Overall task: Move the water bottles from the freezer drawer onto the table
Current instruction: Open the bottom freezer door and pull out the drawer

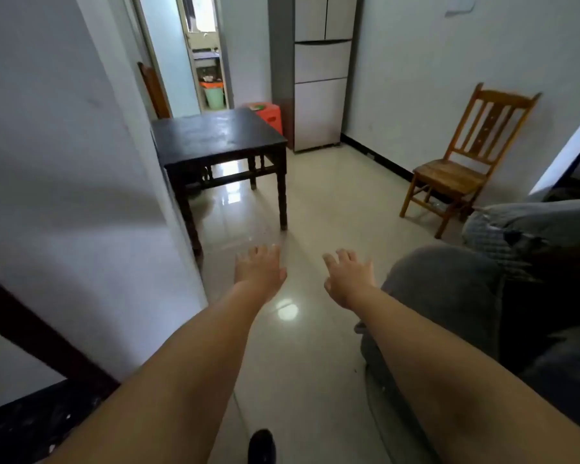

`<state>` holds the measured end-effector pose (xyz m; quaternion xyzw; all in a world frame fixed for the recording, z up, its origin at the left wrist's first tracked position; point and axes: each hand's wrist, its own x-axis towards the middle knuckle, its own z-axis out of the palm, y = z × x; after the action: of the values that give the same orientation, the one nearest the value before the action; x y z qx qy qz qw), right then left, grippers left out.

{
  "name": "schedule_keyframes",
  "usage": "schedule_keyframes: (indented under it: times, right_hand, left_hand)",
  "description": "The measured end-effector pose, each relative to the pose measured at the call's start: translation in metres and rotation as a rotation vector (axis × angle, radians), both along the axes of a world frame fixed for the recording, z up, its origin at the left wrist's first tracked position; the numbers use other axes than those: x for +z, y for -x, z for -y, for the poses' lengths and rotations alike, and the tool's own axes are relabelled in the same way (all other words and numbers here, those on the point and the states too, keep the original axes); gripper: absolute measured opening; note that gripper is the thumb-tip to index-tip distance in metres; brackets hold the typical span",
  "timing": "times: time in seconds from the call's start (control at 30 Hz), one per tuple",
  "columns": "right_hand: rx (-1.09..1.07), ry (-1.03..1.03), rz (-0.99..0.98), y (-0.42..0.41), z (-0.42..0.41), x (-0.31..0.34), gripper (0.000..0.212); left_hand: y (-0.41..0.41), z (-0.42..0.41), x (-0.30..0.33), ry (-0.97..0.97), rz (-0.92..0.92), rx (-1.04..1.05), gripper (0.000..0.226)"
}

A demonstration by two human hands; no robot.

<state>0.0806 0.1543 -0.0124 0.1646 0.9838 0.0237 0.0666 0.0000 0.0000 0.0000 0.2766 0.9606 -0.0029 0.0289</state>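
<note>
Water bottles: none can be seen anywhere in the frame; the freezer drawers are closed, so I cannot tell where the bottles lie.
Fridge (322, 72): tall, silver-grey, upper centre of the frame against the far wall, with two doors at the top and two drawer fronts stacked below, all closed flush.
Table (215, 135): dark, square, wooden, centre-left of the frame, just left of the fridge and beside the white wall; its glossy top reflects light.
Left hand (258, 267): centre of the frame, palm down over the floor, fingers straight and slightly spread, holding nothing, touching nothing.
Right hand (350, 279): just right of the left hand, apart from it, palm down, fingers spread and loosely bent at the tips, holding nothing.
Forearms: both bare, reaching from the bottom edge up toward the centre.
Chair (462, 162): light wooden, slatted back, at right of the frame against the right wall, well apart from the table.
Red stool (270, 115): behind the table's far corner, beside the fridge.
Green bin (214, 97): upper centre-left, through the doorway beyond the table.
Sofa (449, 289): grey, lower right, its rounded arm next to the right forearm.
Floor (315, 202): pale glossy tiles with a bright glare spot between the forearms.
Shoe (262, 445): dark toe at the bottom edge.
</note>
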Motion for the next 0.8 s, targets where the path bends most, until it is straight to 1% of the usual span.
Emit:
schedule_keyframes:
  times: [0.17, 0.27, 0.43, 0.53, 0.67, 0.8]
  right_hand:
    - [-0.064, 0.026, 0.037, 0.085, -0.027, -0.008, 0.055]
    - [-0.110, 0.037, 0.060, 0.137, -0.042, -0.004, 0.052]
    - [-0.142, 0.028, 0.058, 0.218, -0.073, 0.004, 0.048]
    - [-0.163, 0.023, 0.077, 0.257, -0.096, 0.007, 0.049]
    - [-0.184, 0.039, 0.053, 0.311, -0.141, 0.001, 0.053]
    - [-0.197, 0.044, 0.032, 0.373, -0.199, -0.010, 0.055]
  left_hand:
    - [0.083, -0.021, -0.018, -0.007, 0.067, -0.013, 0.051]
    - [0.132, -0.033, -0.015, 0.005, 0.125, -0.009, 0.051]
    - [0.219, -0.053, -0.009, -0.024, 0.138, -0.015, 0.049]
    - [0.264, -0.072, -0.006, -0.026, 0.141, -0.006, 0.050]
    - [0.325, -0.121, -0.007, -0.020, 0.127, -0.037, 0.048]
    - [0.391, -0.188, -0.012, 0.042, 0.077, -0.093, 0.051]
